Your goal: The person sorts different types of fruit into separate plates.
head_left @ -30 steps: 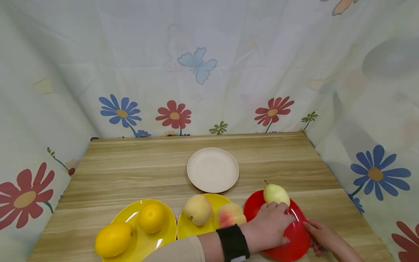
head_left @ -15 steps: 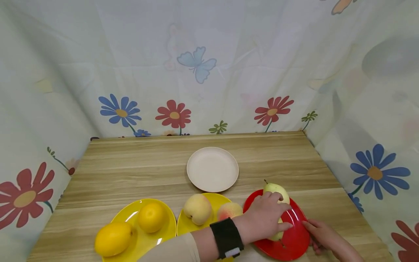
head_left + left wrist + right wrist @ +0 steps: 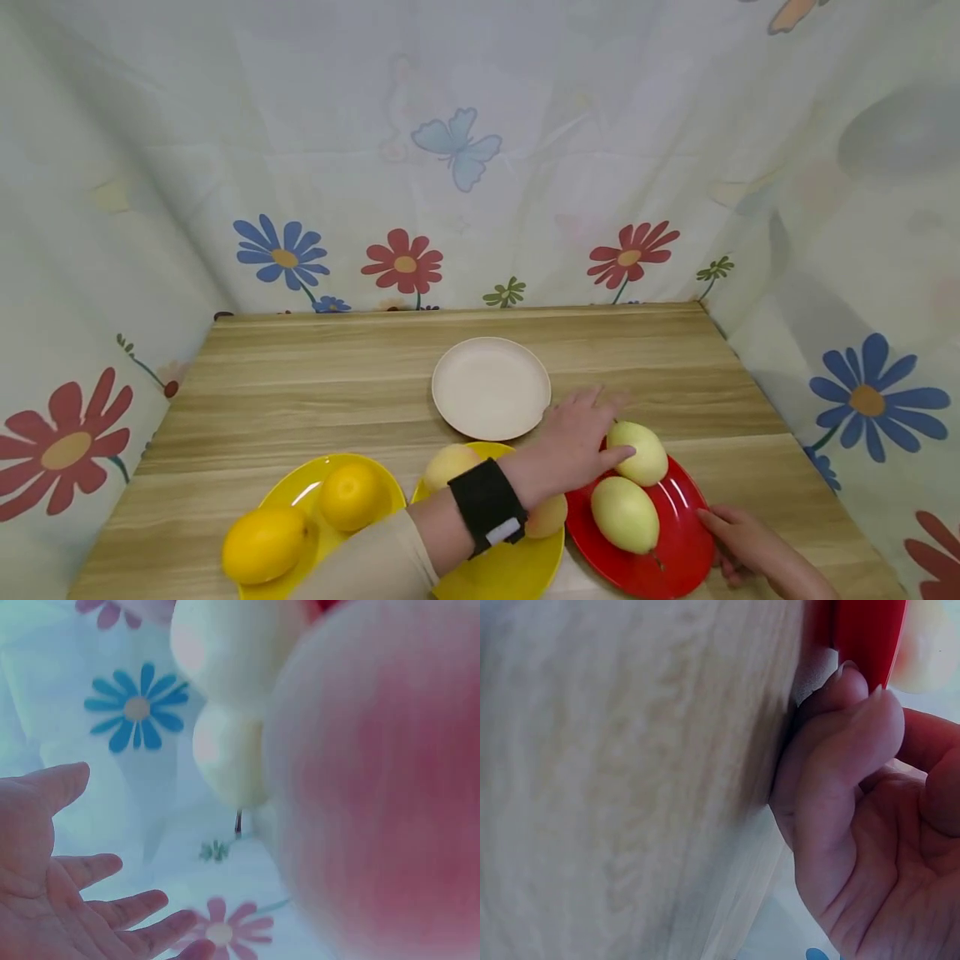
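Observation:
Two pale yellow-green pears lie on the red plate (image 3: 682, 533) at the right: the far pear (image 3: 641, 454) and the near pear (image 3: 626, 515). My left hand (image 3: 568, 446) is held with fingers spread over the plate's left side, its thumb close beside the far pear. Nothing is in its palm in the left wrist view, where a peach (image 3: 375, 780) looms large and blurred. At the plate's right rim, my right hand (image 3: 753, 546) grips the edge between thumb and curled fingers; the right wrist view shows the fingertips at the red rim (image 3: 870, 637).
A yellow plate (image 3: 517, 575) with two peaches sits under my left forearm, which partly hides it. Further left, another yellow plate (image 3: 330, 562) bears an orange (image 3: 351, 497) and a larger yellow fruit (image 3: 264, 546). Behind stands a cream plate (image 3: 491, 390). Flowered curtain surrounds the table.
My left hand has let go of the near pear, which now rests on the red plate, and has moved up and left with fingers spreading. The right hand keeps its grip on the rim.

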Action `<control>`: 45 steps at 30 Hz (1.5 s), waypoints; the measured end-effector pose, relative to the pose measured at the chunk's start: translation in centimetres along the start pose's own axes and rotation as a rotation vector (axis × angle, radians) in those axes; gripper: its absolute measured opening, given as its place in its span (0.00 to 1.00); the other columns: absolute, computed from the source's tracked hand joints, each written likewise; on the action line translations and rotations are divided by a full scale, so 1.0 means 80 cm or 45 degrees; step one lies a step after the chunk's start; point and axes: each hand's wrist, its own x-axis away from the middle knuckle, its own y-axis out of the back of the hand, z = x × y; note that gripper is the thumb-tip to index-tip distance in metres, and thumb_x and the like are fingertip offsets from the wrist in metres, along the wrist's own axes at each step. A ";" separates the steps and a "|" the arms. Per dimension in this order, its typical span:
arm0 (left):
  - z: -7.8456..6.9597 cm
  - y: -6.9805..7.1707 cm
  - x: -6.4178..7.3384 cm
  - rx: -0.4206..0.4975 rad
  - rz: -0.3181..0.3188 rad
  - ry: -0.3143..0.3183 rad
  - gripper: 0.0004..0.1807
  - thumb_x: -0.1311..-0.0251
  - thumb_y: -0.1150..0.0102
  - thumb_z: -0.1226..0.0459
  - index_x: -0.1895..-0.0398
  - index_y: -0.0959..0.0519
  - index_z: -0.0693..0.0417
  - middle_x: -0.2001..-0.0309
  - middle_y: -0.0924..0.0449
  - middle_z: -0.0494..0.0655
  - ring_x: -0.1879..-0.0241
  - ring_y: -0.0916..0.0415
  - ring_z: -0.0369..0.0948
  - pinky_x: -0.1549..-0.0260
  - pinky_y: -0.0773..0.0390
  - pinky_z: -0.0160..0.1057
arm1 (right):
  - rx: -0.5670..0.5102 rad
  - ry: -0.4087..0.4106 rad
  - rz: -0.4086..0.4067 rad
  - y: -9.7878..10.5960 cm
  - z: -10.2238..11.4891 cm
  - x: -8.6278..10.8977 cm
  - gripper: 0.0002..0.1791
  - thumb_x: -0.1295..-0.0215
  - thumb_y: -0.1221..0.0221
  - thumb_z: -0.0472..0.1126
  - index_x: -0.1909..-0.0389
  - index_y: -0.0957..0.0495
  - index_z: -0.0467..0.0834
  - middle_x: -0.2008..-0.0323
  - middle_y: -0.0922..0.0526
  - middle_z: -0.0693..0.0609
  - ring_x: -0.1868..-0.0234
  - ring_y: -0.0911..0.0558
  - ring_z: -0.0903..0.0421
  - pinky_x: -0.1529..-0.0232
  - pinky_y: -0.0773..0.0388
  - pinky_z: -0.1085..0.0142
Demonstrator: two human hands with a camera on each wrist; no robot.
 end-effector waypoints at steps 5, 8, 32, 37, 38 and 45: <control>0.025 0.022 -0.001 -0.023 -0.015 0.127 0.39 0.39 0.51 0.39 0.27 0.47 0.38 0.29 0.44 0.47 0.33 0.40 0.46 0.43 0.29 0.49 | -0.004 -0.002 0.018 0.001 0.001 -0.002 0.18 0.26 0.58 0.42 0.50 0.30 0.31 0.78 0.23 0.47 0.79 0.24 0.54 0.72 0.21 0.66; 0.043 0.036 0.001 -0.016 -0.007 0.208 0.41 0.39 0.52 0.39 0.26 0.50 0.39 0.27 0.47 0.49 0.31 0.44 0.48 0.40 0.33 0.51 | 0.002 0.011 0.031 0.001 0.001 -0.002 0.17 0.26 0.59 0.42 0.54 0.28 0.32 0.78 0.23 0.48 0.79 0.24 0.54 0.72 0.21 0.66; 0.157 0.077 0.043 -0.068 -0.144 0.640 0.43 0.38 0.51 0.40 0.25 0.53 0.43 0.25 0.59 0.57 0.28 0.57 0.60 0.35 0.48 0.62 | 0.245 0.068 0.059 0.023 0.006 -0.014 0.12 0.28 0.55 0.40 0.65 0.27 0.37 0.78 0.25 0.49 0.78 0.26 0.55 0.74 0.23 0.66; 0.177 0.084 0.060 -0.099 -0.132 0.726 0.44 0.38 0.52 0.39 0.24 0.56 0.43 0.25 0.62 0.58 0.28 0.62 0.61 0.35 0.51 0.64 | 0.392 0.083 0.033 0.034 0.018 -0.015 0.13 0.30 0.53 0.43 0.63 0.28 0.36 0.76 0.26 0.48 0.74 0.27 0.53 0.73 0.24 0.62; 0.180 0.085 0.064 -0.090 -0.134 0.744 0.45 0.39 0.52 0.39 0.24 0.56 0.43 0.25 0.63 0.58 0.27 0.63 0.61 0.35 0.52 0.65 | 0.433 0.096 0.007 0.036 0.023 -0.015 0.13 0.30 0.53 0.43 0.63 0.28 0.36 0.76 0.27 0.48 0.73 0.27 0.53 0.73 0.25 0.62; 0.197 0.086 0.087 0.007 -0.132 0.808 0.45 0.39 0.51 0.40 0.24 0.57 0.41 0.25 0.67 0.59 0.28 0.69 0.63 0.35 0.58 0.67 | 0.783 0.298 -0.268 0.052 0.075 -0.004 0.19 0.32 0.50 0.47 0.62 0.27 0.32 0.75 0.25 0.46 0.72 0.28 0.52 0.72 0.30 0.61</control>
